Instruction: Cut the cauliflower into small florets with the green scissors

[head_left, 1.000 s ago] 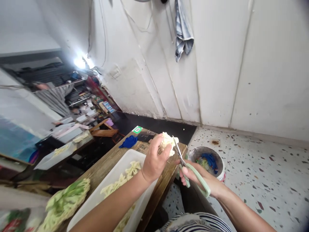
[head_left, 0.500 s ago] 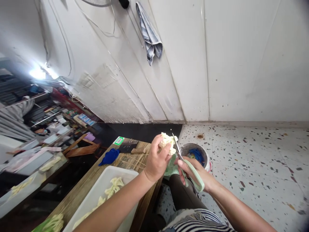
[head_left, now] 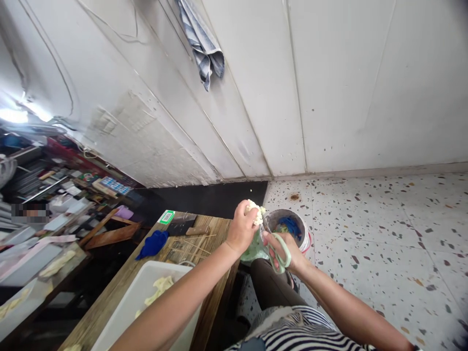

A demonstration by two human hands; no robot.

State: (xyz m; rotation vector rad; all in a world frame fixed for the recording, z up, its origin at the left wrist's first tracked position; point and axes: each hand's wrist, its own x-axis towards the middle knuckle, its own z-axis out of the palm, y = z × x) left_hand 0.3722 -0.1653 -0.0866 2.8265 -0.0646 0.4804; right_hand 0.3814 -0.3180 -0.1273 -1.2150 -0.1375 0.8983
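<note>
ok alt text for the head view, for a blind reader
A person's left hand grips a pale cauliflower piece; the right hand holds pale-green-handled scissors. Nearby stand a round white bucket and a brown wooden table bearing a white rectangular tub.

Pale green scissor handles (head_left: 287, 253), cream cauliflower (head_left: 258, 218), bright blue cloth (head_left: 152, 244), grey-striped towel (head_left: 203, 43), speckled white floor (head_left: 365, 243)

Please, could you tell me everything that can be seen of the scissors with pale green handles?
The scissors with pale green looped handles are held in the person's bare right hand, fingers around the smooth, plastic-looking handles. Their thin, greyish, metal-looking blades point up and away from the person, toward the cream-coloured cauliflower piece in the bare left hand. The blades are blurred, so I cannot tell how far they are open or whether they touch it.
</note>
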